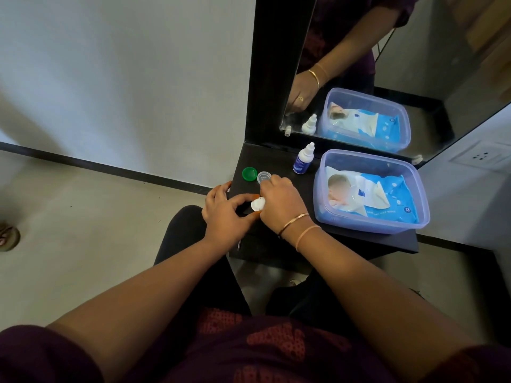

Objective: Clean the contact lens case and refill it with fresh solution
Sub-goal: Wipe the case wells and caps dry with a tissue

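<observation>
While the person sits in front of a small black table (367, 240), both hands meet near its left front edge. The case (258, 203) is there, between the two hands; only a white round part of it shows, and I cannot tell if it lies on the table or is lifted a little. The left hand (225, 215) holds it from the left, with thumb and forefinger curved narrowly around the white part and the other fingers spread loosely at the table edge. The right hand (282, 201) comes from the right with its fingers bent down onto the case. Its fingertips are hidden, so I cannot tell whether it grips the case or only presses on it. Two bangles (294, 221) sit on the right wrist.

Behind the hands lie two loose caps. A green cap (249, 173) is at the left, and a clear cap (263, 177) is just beside it, partly covered by the right hand's knuckles. A small bottle (303, 158) with a white tip and a blue label stands upright further back, near the mirror (414, 64). At the right side of the table is a clear plastic box (370, 227) without lid, and a blue wipes pack (387, 194) lies inside it. The mirror repeats the bottle, the box and one arm.
</observation>
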